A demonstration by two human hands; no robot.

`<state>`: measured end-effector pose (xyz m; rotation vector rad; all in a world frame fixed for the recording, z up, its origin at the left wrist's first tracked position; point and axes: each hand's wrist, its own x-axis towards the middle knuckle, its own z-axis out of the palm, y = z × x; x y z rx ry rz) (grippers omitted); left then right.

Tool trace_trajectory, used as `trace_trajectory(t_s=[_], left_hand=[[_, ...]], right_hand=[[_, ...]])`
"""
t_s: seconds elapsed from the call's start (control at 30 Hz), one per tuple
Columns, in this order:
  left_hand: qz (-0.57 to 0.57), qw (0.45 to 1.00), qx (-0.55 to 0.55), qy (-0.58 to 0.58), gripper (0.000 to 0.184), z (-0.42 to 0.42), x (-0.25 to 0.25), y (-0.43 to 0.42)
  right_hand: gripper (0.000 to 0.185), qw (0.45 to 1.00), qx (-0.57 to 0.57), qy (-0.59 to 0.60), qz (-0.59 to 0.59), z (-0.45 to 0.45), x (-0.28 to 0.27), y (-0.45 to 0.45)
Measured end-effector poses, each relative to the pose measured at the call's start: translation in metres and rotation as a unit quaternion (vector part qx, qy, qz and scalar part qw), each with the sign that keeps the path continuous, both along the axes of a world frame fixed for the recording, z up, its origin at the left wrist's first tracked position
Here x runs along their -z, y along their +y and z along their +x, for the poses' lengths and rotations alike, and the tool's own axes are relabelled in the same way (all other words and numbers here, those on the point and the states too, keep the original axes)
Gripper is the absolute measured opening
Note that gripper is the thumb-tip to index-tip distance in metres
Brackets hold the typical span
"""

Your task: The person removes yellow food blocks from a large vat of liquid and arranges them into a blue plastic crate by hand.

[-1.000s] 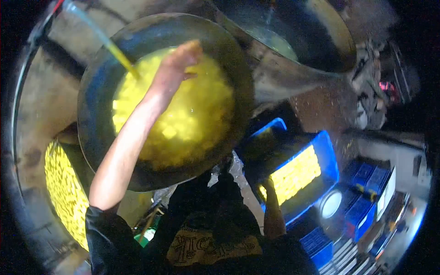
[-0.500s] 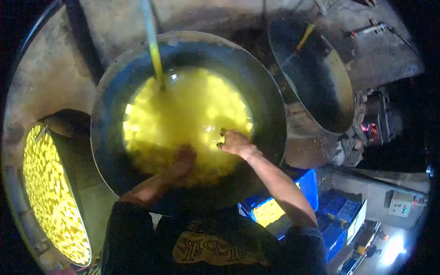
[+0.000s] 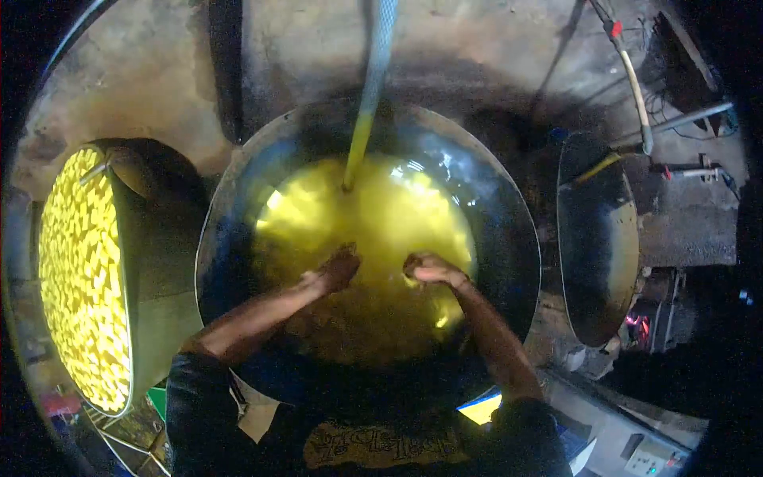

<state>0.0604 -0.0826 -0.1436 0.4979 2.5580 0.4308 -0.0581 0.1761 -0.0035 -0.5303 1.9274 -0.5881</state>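
A large dark pan holds cloudy yellow liquid, with bright yellow pieces showing blurrily below its surface. My left hand is over the left middle of the liquid, at or just in its surface; its fingers are dark and blurred. Across from it, my right hand is at the liquid's surface with its fingers curled inward; what it holds, if anything, cannot be made out. A hose, pale blue above and yellow below, reaches down into the liquid behind both hands.
To the left stands a wide vessel full of yellow pieces. Another dark pan is at the right, with a pipe above it and a red glow beside it. Part of a blue crate shows below.
The view has swung so the pan sits more central. My right hand has come from the blue crate into the pan, and both hands are now closer to its middle.
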Motion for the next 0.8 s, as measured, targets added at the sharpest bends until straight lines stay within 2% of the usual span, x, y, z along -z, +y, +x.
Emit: trace_trajectory(t_s=[0.1, 0.17, 0.23, 0.3, 0.4, 0.47, 0.5, 0.53, 0.57, 0.6, 0.67, 0.7, 0.73, 0.77, 0.8], left_hand=[[-0.068, 0.994, -0.080, 0.034, 0.045, -0.037, -0.023, -0.014], [-0.084, 0.989, -0.118, 0.030, 0.044, -0.049, -0.024, -0.019], [-0.078, 0.987, -0.139, 0.016, 0.042, -0.054, -0.020, -0.020], [-0.063, 0.986, -0.154, 0.001, 0.041, -0.056, -0.016, -0.021], [0.007, 0.985, -0.172, -0.026, 0.040, -0.058, -0.021, -0.035], [0.140, 0.969, -0.198, -0.042, 0.038, -0.059, -0.028, -0.050], [0.354, 0.914, -0.190, -0.056, 0.038, -0.058, -0.034, -0.061], [0.633, 0.747, -0.150, -0.138, 0.037, -0.060, -0.039, -0.067], [0.827, 0.492, -0.040, -0.268, 0.037, -0.063, -0.043, -0.063], [0.684, 0.690, -0.160, -0.178, 0.035, -0.060, -0.087, -0.063], [0.490, 0.828, -0.265, -0.068, 0.033, -0.060, -0.105, -0.048], [0.600, 0.671, -0.410, -0.145, 0.031, -0.063, -0.092, -0.031], [0.672, 0.473, -0.527, -0.217, 0.029, -0.065, -0.093, -0.013], [0.678, 0.494, -0.512, -0.186, 0.030, -0.061, -0.095, 0.000], [0.682, 0.514, -0.498, -0.154, 0.031, -0.058, -0.103, 0.013]], right_hand=[[0.041, 0.985, 0.017, 0.170, 0.016, -0.039, -0.014, -0.066], [0.042, 0.958, 0.032, 0.284, 0.020, -0.051, 0.005, -0.103], [0.042, 0.938, 0.057, 0.340, 0.027, -0.053, 0.032, -0.134], [0.043, 0.936, 0.082, 0.339, 0.041, -0.047, 0.060, -0.155], [0.042, 0.946, 0.121, 0.297, 0.045, -0.049, 0.065, -0.155], [0.047, 0.983, 0.042, 0.165, 0.062, -0.057, 0.051, -0.140], [0.049, 0.990, 0.015, 0.122, 0.069, -0.058, 0.042, -0.134], [0.050, 0.993, 0.067, 0.099, 0.014, -0.054, 0.034, -0.125], [0.051, 0.989, 0.117, 0.077, -0.041, -0.047, 0.024, -0.113], [0.053, 0.980, 0.166, 0.055, -0.095, -0.038, 0.015, -0.101], [0.056, 0.944, 0.260, 0.010, -0.203, -0.020, -0.007, -0.084], [0.055, 0.914, 0.314, -0.063, -0.249, -0.008, -0.025, -0.081], [0.054, 0.874, 0.364, -0.135, -0.293, 0.002, -0.040, -0.080], [0.045, 0.872, 0.369, -0.128, -0.295, 0.009, -0.052, -0.082], [0.045, 0.873, 0.371, -0.123, -0.293, 0.014, -0.056, -0.083]])
